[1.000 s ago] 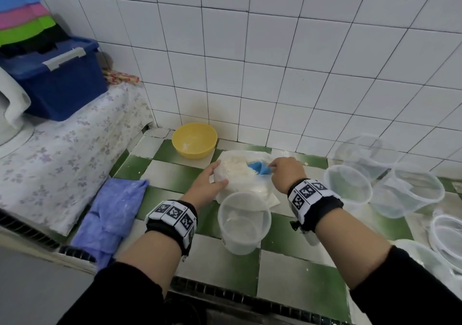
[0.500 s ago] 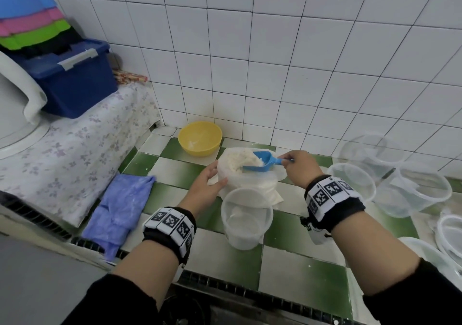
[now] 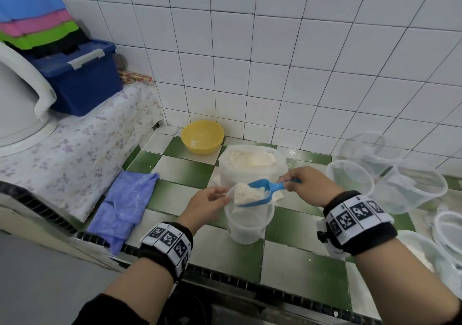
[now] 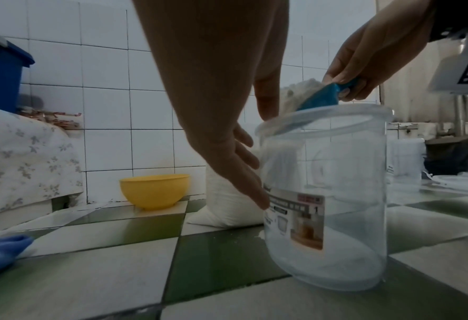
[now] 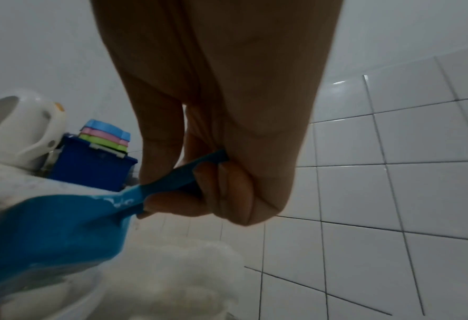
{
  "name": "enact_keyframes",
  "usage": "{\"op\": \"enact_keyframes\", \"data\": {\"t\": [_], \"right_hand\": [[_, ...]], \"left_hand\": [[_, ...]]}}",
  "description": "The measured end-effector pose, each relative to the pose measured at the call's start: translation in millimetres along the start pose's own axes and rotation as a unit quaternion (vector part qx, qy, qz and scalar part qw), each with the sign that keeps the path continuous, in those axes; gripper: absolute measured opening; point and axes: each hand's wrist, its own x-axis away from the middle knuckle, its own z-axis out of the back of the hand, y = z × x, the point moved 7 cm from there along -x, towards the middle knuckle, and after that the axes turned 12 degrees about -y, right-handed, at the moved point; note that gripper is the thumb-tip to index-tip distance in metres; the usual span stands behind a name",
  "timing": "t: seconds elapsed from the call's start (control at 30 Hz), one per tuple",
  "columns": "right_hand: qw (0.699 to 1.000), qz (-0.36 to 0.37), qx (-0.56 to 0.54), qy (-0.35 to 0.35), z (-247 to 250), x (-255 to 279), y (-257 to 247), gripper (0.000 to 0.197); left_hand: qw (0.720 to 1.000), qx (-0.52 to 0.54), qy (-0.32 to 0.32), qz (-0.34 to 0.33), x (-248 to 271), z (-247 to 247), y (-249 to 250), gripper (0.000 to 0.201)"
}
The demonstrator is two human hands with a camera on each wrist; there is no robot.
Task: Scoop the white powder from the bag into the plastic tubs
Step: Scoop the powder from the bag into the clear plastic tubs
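Right hand (image 3: pixel 308 186) is pinching the handle of the blue scoop (image 3: pixel 260 192), thumb on one side and curled fingers (image 5: pixel 227 194) on the other, clear in the right wrist view. Scoop is sitting heaped with white powder (image 3: pixel 246 192), hovering just over the rim of the clear plastic tub (image 3: pixel 246 224), bowl end pointing toward the left hand. Left hand (image 3: pixel 205 208) is resting against the left side of that tub, fingers (image 4: pixel 244 173) fairly straight and spread along the wall, thumb near the rim; not wrapping around it. Tub is standing upright on the green and white checkered tile surface (image 3: pixel 295 257), label on its side, a little powder lying at the bottom in the left wrist view. Bag (image 3: pixel 252 164) of white powder is standing open just behind the tub, against the tiled wall. Yellow bowl (image 3: pixel 202 137) is sitting left of the bag, near the wall. More empty clear tubs (image 3: pixel 350 177) are clustering at the right, some tilted. Blue cloth (image 3: pixel 122 204) is lying at the left edge of the surface. Dark blue storage box (image 3: pixel 82 82) is sitting on a floral-covered ledge (image 3: pixel 75 149) further left, with blue, pink and green lids (image 3: pixel 35 22) stacked above it.
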Motion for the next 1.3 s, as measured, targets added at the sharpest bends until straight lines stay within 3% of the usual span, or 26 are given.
{"op": "enact_keyframes", "data": {"t": [0.13,0.27,0.5,0.6,0.67,0.77,0.83,1.07,1.2,1.3], "right_hand": [[0.993,0.004,0.112,0.021,-17.6,-4.9,-6.7,0.022],[0.966,0.064,0.244,0.058,-34.7,-3.7,-19.4,0.027],[0.938,0.134,0.304,0.102,-44.6,12.4,-31.6,0.026],[0.938,0.115,0.318,0.079,-50.4,12.6,-26.8,0.028],[0.935,0.121,0.317,0.099,-46.9,15.1,-28.5,0.026],[0.935,0.148,0.292,0.133,-44.5,14.6,-20.1,0.045],[0.936,0.16,0.282,0.137,-45.1,15.0,-17.8,0.045],[0.948,0.172,0.233,0.13,-42.8,16.1,-12.5,0.032],[0.971,0.121,0.184,0.098,-35.5,14.0,-4.8,0.012],[0.985,0.1,0.111,0.084,-23.5,17.1,-1.4,0.011]], "left_hand": [[0.999,0.042,-0.015,-0.004,2.1,-3.0,-1.4,0.023],[0.997,0.075,-0.012,-0.008,2.1,-3.8,-4.5,0.023],[0.996,0.084,-0.012,-0.012,2.7,-8.4,-6.2,0.024],[0.997,0.078,-0.01,-0.009,3.3,-9.1,-6.3,0.024],[0.996,0.085,-0.012,-0.008,4.3,-10.0,-5.8,0.024],[0.995,0.096,-0.015,-0.005,5.9,-11.5,-4.6,0.024],[0.995,0.099,-0.016,-0.005,7.0,-12.2,-4.4,0.024],[0.994,0.11,-0.024,-0.01,8.9,-14.5,-2.8,0.023],[0.995,0.096,-0.019,-0.014,7.3,-14.3,-1.7,0.02],[0.996,0.083,-0.016,-0.012,3.0,-14.0,-4.2,0.02]]}}
